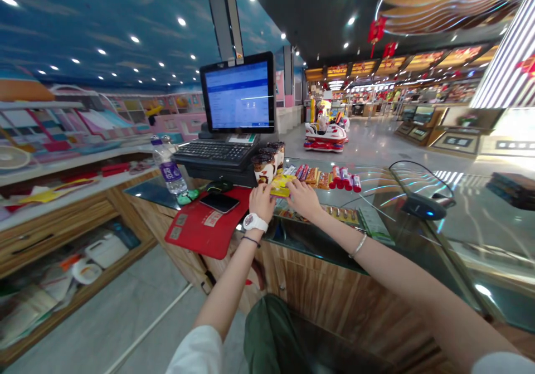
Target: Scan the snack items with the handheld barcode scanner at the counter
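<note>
Spreading out beneath your left hand (261, 202) and your right hand (304, 197), the glass counter (378, 187) is bearing the things around your fingers. Beyond your left fingers and off to their left, the monitor (240, 95) is showing a blue-and-white screen. Nearer to you, left of those same fingers, the red mat (200, 232) is lying flat. Past them to the left, the black keyboard (213, 150) is sitting in front of the monitor, and farther left the bottle (169, 173) is standing with its purple label showing. Just beyond your left fingertips, the patterned cups (263, 169) are standing close together. Well to the right of your right fingers, the black device (423, 207) is glowing with a small blue light. The phone (220, 202) is resting on the mat, near your left fingers. Between your hands, the yellow packet (281, 184) is being grasped: your left fingers are closing around its left end, and your right fingers are bending inward, pinching its right side. How firmly they are pressing, you are not letting anyone tell. Just past your right fingertips, the orange packets (317, 179) are lying, and farther right the red-and-purple tubes (345, 178) are lining up.
</note>
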Available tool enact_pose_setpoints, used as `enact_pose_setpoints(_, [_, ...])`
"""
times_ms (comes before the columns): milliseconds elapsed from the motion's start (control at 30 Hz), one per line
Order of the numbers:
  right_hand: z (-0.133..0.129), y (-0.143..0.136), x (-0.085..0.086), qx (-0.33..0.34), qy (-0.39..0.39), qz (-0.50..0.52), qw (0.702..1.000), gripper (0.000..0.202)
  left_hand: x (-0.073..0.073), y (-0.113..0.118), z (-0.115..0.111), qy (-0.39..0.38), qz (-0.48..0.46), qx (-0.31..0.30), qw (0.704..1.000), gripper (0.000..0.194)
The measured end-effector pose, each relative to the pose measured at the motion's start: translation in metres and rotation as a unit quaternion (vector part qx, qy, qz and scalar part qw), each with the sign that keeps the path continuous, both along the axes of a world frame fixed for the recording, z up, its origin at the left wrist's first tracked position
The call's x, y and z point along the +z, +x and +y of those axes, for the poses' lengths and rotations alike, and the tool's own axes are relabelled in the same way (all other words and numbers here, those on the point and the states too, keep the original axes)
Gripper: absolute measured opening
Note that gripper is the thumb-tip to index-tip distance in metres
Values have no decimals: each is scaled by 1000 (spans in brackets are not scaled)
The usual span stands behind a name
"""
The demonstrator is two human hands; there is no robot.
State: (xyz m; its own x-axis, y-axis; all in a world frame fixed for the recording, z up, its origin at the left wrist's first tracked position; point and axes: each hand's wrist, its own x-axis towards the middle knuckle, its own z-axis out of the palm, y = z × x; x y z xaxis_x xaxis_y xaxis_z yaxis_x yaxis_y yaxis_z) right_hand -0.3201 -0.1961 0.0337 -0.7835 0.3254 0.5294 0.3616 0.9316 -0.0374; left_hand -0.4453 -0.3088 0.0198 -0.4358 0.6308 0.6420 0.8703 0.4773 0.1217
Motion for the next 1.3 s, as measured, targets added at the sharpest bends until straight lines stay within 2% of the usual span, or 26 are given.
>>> enact_pose_setpoints(100, [-4,13,-9,15,-34,-18,999,40,-8,10,-11,-5,3,-24,1000,25])
enact_pose_setpoints(267, [-6,17,-31,54,-96,-43,993,57,-28,12,-16,-86,-27,-29,996,48])
enact_pose_setpoints(400, [1,8,-40,69,-143,-51,986,61,-34,8,-12,-141,-59,-17,988,56])
enact_pose_setpoints(667, [22,0,-42,93,-187,-52,977,67,-28,1,-2,-205,-74,-31,975,62])
enact_pose_setpoints(833, [31,-2,-39,100,-200,-62,973,69,-28,-4,10,-206,-69,-29,976,61])
enact_pose_setpoints(1100, [41,-11,-50,128,-208,-34,969,70,-16,17,14,-242,-101,27,965,66])
enact_pose_setpoints(1300, [43,-12,-56,131,-213,-37,967,68,-6,28,11,-258,-120,42,958,67])
